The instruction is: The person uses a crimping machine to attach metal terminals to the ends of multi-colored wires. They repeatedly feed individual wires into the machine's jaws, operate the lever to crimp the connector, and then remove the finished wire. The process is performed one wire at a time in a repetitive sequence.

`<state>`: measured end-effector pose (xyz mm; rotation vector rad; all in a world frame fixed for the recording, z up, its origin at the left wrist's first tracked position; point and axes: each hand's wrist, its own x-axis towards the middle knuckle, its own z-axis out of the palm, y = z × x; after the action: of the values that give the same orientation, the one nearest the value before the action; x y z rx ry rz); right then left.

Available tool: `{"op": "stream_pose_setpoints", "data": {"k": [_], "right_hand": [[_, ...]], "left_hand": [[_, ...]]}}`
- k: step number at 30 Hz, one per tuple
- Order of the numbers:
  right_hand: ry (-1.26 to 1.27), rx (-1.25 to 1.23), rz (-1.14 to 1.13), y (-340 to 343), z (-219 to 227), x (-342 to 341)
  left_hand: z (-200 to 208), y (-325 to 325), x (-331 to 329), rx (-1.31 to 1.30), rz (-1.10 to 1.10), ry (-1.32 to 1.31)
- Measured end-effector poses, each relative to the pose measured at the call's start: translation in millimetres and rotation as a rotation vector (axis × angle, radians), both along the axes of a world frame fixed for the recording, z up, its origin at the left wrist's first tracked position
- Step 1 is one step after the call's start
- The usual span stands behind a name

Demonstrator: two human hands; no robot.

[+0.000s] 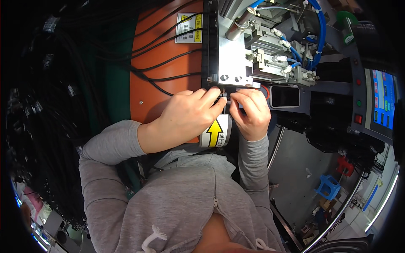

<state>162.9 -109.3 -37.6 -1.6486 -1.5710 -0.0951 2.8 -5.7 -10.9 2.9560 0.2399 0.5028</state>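
My left hand (185, 116) is closed at the near end of a black rail (209, 55), its thumb and fingertips pinched together. Facing it from the other side, my right hand (252, 113) also pinches, its fingertips close to those of the left. Between them shows a small dark piece (224, 98); its kind is too small to make out. Several thin black cables (177, 79) run across the orange panel (162, 55) to the rail, and one passes behind my left hand. A bright metal block (231, 59) of the machine sits just beyond the fingertips.
Pneumatic cylinders with blue hoses (322, 25) stand far right. A phone-like dark screen (284, 96) lies right of my right hand. Farther right is a control panel (382, 101) with buttons. Bundled black cables (46, 105) hang at left. A yellow-arrow label (215, 133) sits below my hands.
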Motion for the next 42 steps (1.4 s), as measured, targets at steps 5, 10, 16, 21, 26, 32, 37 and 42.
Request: {"op": "stream_pose_setpoints", "data": {"k": [5, 10, 16, 21, 26, 32, 37, 42], "right_hand": [[0.033, -0.039, 0.053, -2, 2, 4], [-0.008, -0.059, 0.071, -2, 5, 5], [-0.072, -0.067, 0.052, 1, 6, 4], [0.088, -0.106, -0.073, 2, -2, -4], [0.775, -0.233, -0.204, -8, -23, -9], [1.105, -0.242, -0.15, -17, -28, -1], [0.937, 0.177, -0.459, -17, -29, -2], [0.824, 0.273, -0.148, 1, 11, -31]], "left_hand": [[-1, -1, -1, 0.008, -0.002, -0.003], [-1, -1, -2, 0.012, 0.005, 0.0], [0, -1, -4, 0.006, 0.003, -0.003], [-1, -2, -5, 0.007, 0.009, 0.007], [0, -5, -5, 0.028, 0.032, 0.071], [12, -11, -10, 0.035, 0.056, 0.155], [13, -7, -13, 0.123, 0.156, 0.082], [29, 35, -33, -0.092, 0.4, -0.151]]}}
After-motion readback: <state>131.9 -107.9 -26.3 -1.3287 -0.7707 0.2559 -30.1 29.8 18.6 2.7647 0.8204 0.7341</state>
